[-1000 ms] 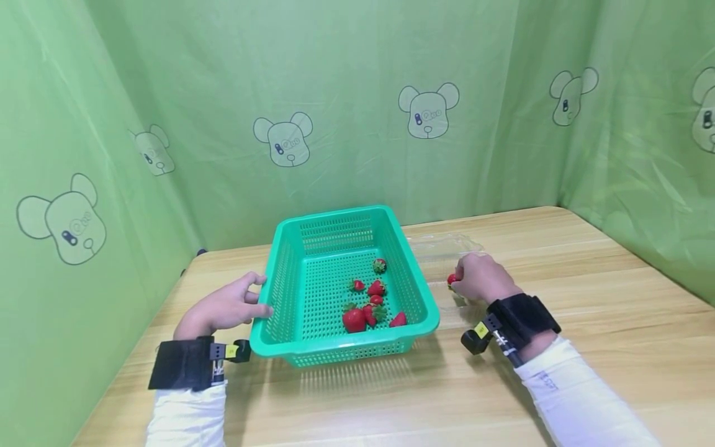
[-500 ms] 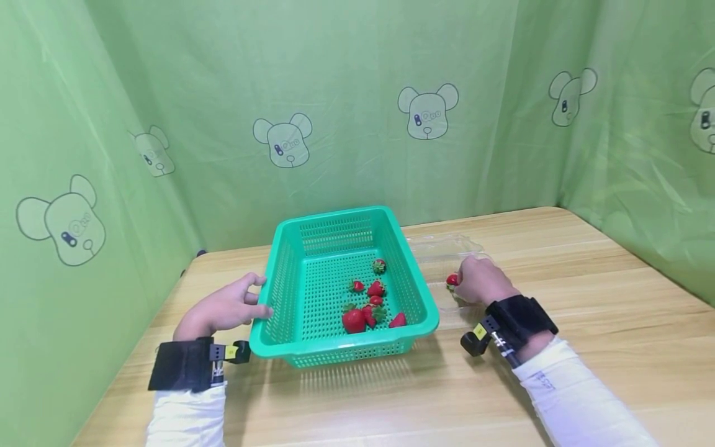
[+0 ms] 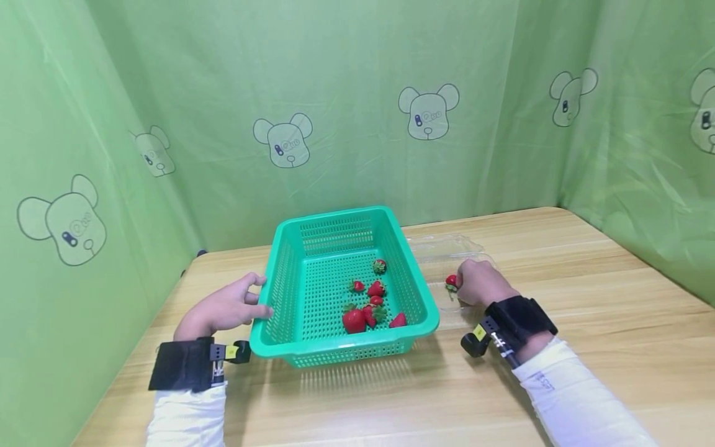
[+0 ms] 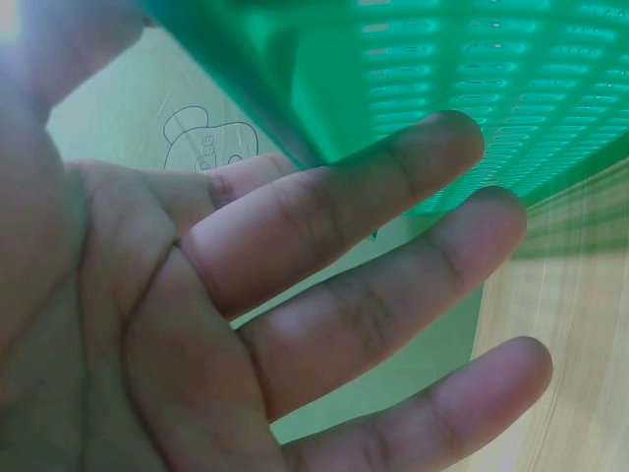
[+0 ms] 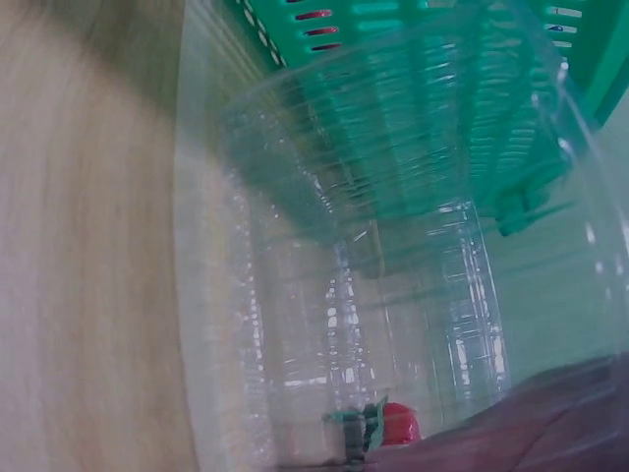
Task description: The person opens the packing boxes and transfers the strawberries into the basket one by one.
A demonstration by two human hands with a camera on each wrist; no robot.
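Note:
My left hand (image 3: pixel 223 304) holds the near left rim of a green plastic basket (image 3: pixel 268 344), thumb over the rim. In the left wrist view its other fingers (image 4: pixel 364 305) extend along the basket's outer side. Inside the basket lie several strawberries (image 3: pixel 354 320), mostly toward the near right corner. My right hand (image 3: pixel 481 282) reaches down into a clear plastic container (image 3: pixel 438 264) right of the basket. A strawberry (image 3: pixel 451 280) with green leaves sits at the left edge of that hand. Its fingertips are hidden, so I cannot tell what they hold.
Both stand on a light wooden table (image 3: pixel 586 285). A green curtain (image 3: pixel 357 167) printed with bear faces hangs behind and along the sides. In the right wrist view, the container's transparent wall (image 5: pixel 580 128) rises close in front of the basket.
My right hand has shifted slightly rightward and lower, exposing more of the strawberry and its leaves in the container. My left hand and the basket have stayed put.

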